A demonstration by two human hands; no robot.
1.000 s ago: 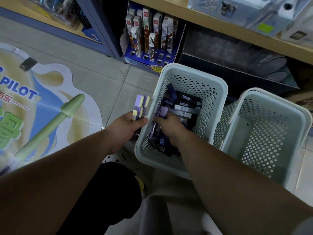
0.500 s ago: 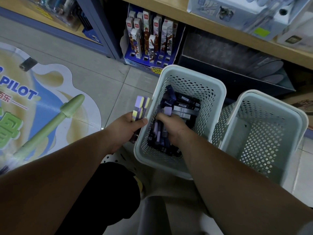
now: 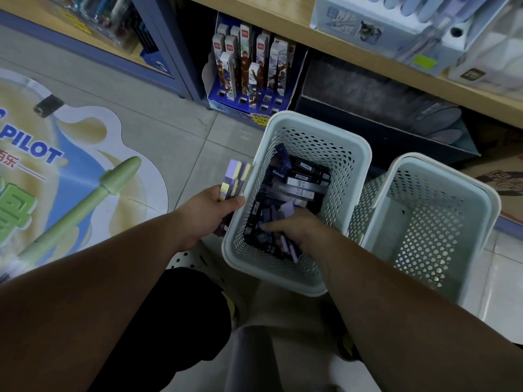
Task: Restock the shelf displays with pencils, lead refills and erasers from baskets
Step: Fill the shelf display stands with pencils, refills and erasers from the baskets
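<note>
1. The dark packs (image 3: 304,181) in the basket (image 3: 339,165) look light, stiff and slick, flat boxes likely to slide over each other; best pinched across the narrow sides, one or two at a time
2. The left hand (image 3: 209,213), at 9 o'clock just outside the basket wall, grips purple and yellow packs (image 3: 233,181) upright, thumb across them
3. The right hand (image 3: 297,230) reaches inside, palm down, fingers pointing to 9 o'clock; whether they pinch a pack I cannot tell

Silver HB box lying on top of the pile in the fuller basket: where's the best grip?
Pinch the silver HB box across its narrow width near mid-length, coming from above: it lies flat, top face exposed, and the basket walls block a sideways approach.
</note>
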